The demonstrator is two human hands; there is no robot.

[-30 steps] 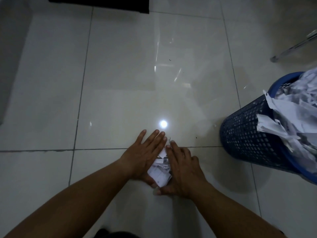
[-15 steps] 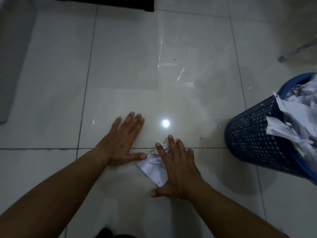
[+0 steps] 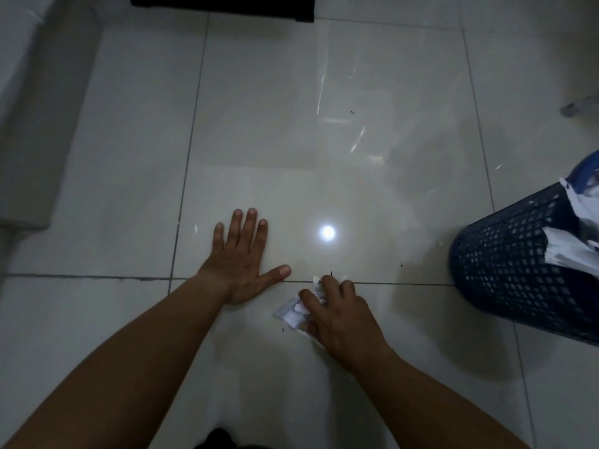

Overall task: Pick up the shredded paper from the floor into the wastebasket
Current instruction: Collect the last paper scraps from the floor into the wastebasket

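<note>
A small wad of white shredded paper (image 3: 291, 314) lies on the glossy tiled floor (image 3: 324, 140) near the middle. My right hand (image 3: 337, 312) covers it with fingers curled round the scraps, gripping them against the floor. My left hand (image 3: 241, 254) lies flat on the tile to the left, fingers straight, holding nothing. At the right edge stands a dark blue mesh wastebasket (image 3: 518, 264), tilted toward me and stuffed with white paper (image 3: 573, 251) that spills over its rim.
A pale low block (image 3: 35, 108) runs along the left edge. A dark piece of furniture (image 3: 223, 4) crosses the top. A metal leg (image 3: 580, 106) pokes in at the upper right. A few tiny specks dot the tiles.
My left hand has slid away to the left and now lies flat. My right hand's fingers have curled in around the paper, bunching it into a smaller wad.
</note>
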